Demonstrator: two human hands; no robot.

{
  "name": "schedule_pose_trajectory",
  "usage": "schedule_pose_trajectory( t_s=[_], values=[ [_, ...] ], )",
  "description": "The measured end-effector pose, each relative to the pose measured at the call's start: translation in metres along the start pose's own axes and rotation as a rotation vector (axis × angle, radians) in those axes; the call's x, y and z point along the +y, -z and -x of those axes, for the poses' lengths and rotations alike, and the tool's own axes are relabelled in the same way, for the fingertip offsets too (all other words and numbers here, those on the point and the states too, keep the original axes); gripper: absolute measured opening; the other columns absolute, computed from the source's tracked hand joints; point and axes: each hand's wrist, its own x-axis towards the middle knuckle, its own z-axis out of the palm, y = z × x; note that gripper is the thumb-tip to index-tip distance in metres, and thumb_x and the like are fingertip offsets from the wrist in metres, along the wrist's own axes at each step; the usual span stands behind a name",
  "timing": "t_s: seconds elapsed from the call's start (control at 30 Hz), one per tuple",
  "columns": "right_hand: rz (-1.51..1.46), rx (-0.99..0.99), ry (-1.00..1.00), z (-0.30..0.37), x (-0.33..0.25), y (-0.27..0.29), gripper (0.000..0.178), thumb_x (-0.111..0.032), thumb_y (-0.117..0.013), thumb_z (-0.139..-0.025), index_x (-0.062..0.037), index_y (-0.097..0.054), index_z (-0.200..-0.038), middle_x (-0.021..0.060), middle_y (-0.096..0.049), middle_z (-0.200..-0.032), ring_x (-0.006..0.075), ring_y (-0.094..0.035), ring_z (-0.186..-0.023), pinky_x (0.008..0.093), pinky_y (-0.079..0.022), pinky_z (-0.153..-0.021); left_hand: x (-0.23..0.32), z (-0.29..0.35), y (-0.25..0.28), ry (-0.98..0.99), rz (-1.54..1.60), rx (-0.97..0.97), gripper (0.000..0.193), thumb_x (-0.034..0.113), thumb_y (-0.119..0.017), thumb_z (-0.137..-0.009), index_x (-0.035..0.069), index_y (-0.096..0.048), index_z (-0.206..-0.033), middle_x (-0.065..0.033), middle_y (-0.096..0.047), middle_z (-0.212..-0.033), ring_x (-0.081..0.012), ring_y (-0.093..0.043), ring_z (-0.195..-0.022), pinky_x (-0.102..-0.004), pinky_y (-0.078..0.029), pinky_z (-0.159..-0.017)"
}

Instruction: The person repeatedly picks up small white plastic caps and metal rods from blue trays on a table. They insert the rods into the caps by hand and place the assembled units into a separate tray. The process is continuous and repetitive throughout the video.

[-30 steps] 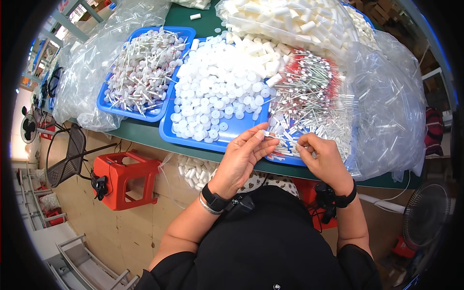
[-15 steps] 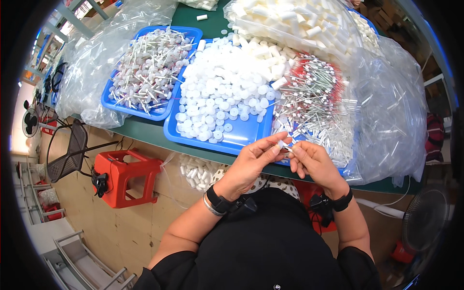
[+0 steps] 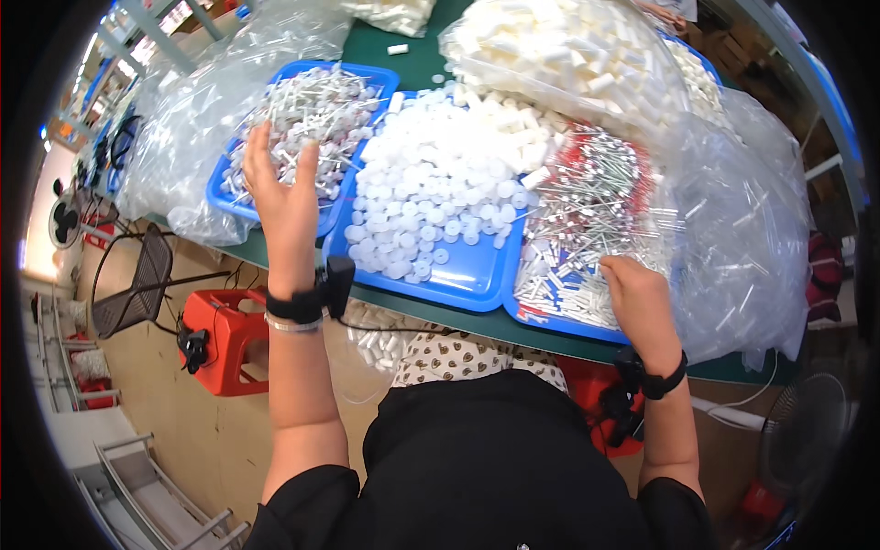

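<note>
My left hand (image 3: 284,197) is over the left blue tray (image 3: 220,199), fingers spread and nothing seen in it. That tray holds a heap of pin-like assemblies (image 3: 316,96) with translucent discs on thin white shafts. At the right tray (image 3: 555,316) my right hand (image 3: 639,298) has its fingers pinched together beside a pile of short white tubes (image 3: 577,293); anything in the pinch is hidden. Metal pins with red parts (image 3: 600,170) lie farther back in that tray. Between them, the middle tray (image 3: 467,275) carries loose translucent discs (image 3: 412,202) and white cylinders (image 3: 522,128).
A large clear bag of white cylinders (image 3: 568,55) lies behind the trays. Empty-looking plastic bags (image 3: 742,229) bulge at the right, others (image 3: 183,137) at the left. Below the green table (image 3: 440,321) stand a red stool (image 3: 215,335) and a fan (image 3: 807,412). Another person's hand (image 3: 665,14) shows far right.
My hands were together over the trays' front edge, holding a small white part. The left has moved to the left tray and opened; the right has shifted right to the white tubes.
</note>
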Motion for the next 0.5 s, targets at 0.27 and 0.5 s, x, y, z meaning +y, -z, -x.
schedule_pose_trajectory(
  t_s=[0.27,0.5],
  values=[
    [0.31,-0.28,0.019,0.003,0.002,-0.021,0.003,-0.004,-0.059,-0.079,-0.0035,-0.06,-0.077,0.013,-0.06,-0.071,0.0304,-0.064,-0.063,0.0404,-0.05,-0.058,0.051,0.099,-0.035,-0.303,-0.158,-0.787,0.03,0.002,-0.07,-0.075,0.002,-0.064,-0.105,-0.0119,-0.062,-0.104,-0.0303,-0.055,-0.1,-0.0361,-0.047,-0.088],
    [0.237,-0.248,-0.006,0.003,0.004,-0.026,0.007,-0.007,-0.06,-0.083,-0.0029,-0.06,-0.077,0.0135,-0.061,-0.073,0.032,-0.064,-0.063,0.0416,-0.051,-0.059,0.041,0.101,-0.04,-0.409,-0.273,-0.851,0.025,-0.002,-0.067,-0.072,0.0,-0.063,-0.097,-0.0124,-0.06,-0.105,-0.0324,-0.053,-0.096,-0.0382,-0.047,-0.086]
  ],
)
